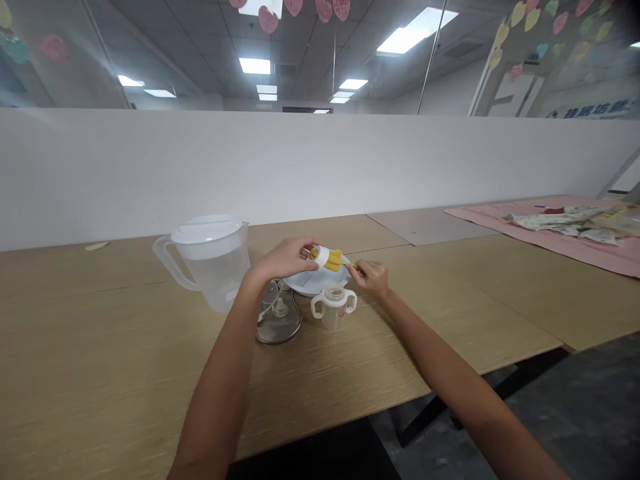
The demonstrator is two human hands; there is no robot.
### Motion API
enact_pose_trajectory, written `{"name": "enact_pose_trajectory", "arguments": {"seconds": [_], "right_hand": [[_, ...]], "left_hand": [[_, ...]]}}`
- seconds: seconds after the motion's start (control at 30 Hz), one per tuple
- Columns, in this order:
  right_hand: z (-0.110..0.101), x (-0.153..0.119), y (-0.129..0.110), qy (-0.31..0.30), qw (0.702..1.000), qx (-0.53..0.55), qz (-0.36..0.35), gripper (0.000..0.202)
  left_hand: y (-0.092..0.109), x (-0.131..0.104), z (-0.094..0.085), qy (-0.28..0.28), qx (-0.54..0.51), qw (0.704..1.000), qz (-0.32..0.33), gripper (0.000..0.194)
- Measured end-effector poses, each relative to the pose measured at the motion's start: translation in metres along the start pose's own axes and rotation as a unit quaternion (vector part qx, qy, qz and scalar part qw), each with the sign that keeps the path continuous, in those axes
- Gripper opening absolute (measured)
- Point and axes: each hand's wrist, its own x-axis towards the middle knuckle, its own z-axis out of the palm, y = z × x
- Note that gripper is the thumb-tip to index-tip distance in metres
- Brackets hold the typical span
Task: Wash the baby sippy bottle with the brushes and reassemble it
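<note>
My left hand (294, 259) is closed on a white ring-shaped bottle collar (321, 257), held sideways above a pale plate or shallow basin (309, 287). The yellow sponge head of a bottle brush (334, 260) passes into the collar. Its thin green handle is pinched in my right hand (371, 277). Just below the hands stands a clear baby bottle (334, 310) with two white handles and no lid on its mouth. To its left, a metal tray (279, 331) carries a clear teat (281, 307) and other small clear parts, partly behind my left forearm.
A translucent lidded pitcher (215, 267) with water in it stands left of the tray. At the far right a pink cloth (480, 220) bears crumpled packaging (575, 221). A white wall (300, 167) runs along the back, and the table's front edge is near me.
</note>
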Motion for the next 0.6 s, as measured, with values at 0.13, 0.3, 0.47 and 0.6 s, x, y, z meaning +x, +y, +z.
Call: {"name": "enact_pose_trajectory", "arguments": {"seconds": [0.13,0.3,0.47,0.6], "right_hand": [[0.000,0.000,0.001,-0.007,1.000,0.007,-0.015,0.053],[0.001,0.002,0.007,-0.020,1.000,-0.013,0.018,0.055],[-0.002,0.005,0.012,0.022,0.995,-0.011,0.098,0.054],[-0.002,0.006,0.011,0.017,0.994,0.010,0.104,0.052]], "left_hand": [[0.005,-0.006,-0.006,-0.012,0.010,1.000,-0.014,0.051],[-0.001,-0.017,-0.018,-0.006,0.215,0.951,-0.221,0.025],[-0.023,-0.011,-0.004,-0.194,0.141,0.887,-0.395,0.032],[-0.040,-0.004,0.014,-0.159,0.140,0.918,-0.335,0.031]]}}
